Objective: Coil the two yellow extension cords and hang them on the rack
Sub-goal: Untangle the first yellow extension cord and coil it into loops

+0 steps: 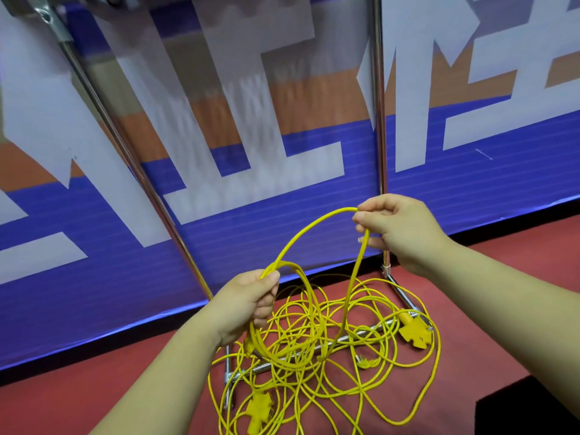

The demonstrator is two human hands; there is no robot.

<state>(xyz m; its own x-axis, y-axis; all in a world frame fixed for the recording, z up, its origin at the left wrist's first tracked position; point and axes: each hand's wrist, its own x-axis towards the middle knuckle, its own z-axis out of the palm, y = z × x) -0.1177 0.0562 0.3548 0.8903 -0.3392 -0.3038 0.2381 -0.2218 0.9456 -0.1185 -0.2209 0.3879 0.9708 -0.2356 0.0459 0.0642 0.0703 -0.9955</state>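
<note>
Left hand point(248, 304) and right hand point(398, 229), fingers point(364, 218) tight around one yellow cord point(357, 270); two socket blocks point(414, 332) point(259, 411) below.

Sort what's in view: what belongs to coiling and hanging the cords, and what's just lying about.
Belongs to the job:
yellow cords, tangled on the floor, one strand partly looped
left hand, gripping the loops
right hand, pinching the strand
metal rack

Just lying about:
black box, lower right
printed banner, behind the rack
</note>
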